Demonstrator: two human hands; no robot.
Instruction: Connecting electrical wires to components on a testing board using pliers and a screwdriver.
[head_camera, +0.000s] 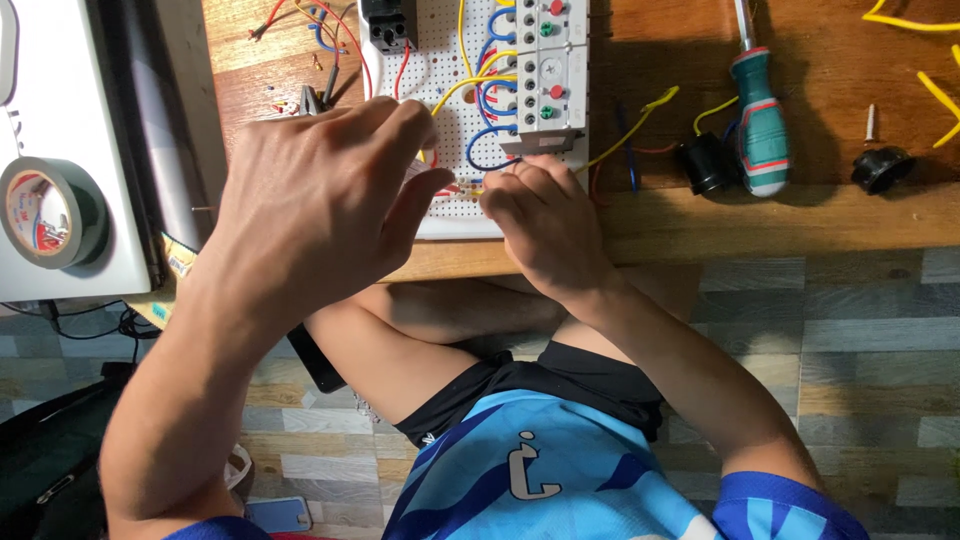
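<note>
Your left hand (320, 200) hovers over the white perforated board (455, 215), thumb and forefinger pressed together in a grip; what it pinches, if anything, is hidden. Your right hand (545, 215) sits just right of that grip, fingers curled shut at the board's near edge, prob. on a thin yellow wire (625, 125) end, though the contact pt isn't visible.

Just beyond the grip are the blue wire loops (490, 130) and the grey terminal blocks (550, 70). Judging from this, keep both wrists low on the desk (700, 215), steady the board w/ the left, and feed the wire straight in w/o bending it. Mind the neighbouring loops.

Well right of the grip lie a teal-handled screwdriver (760, 120) and a black cap (705, 163); far left, a roll of dark tape (50, 212).
</note>
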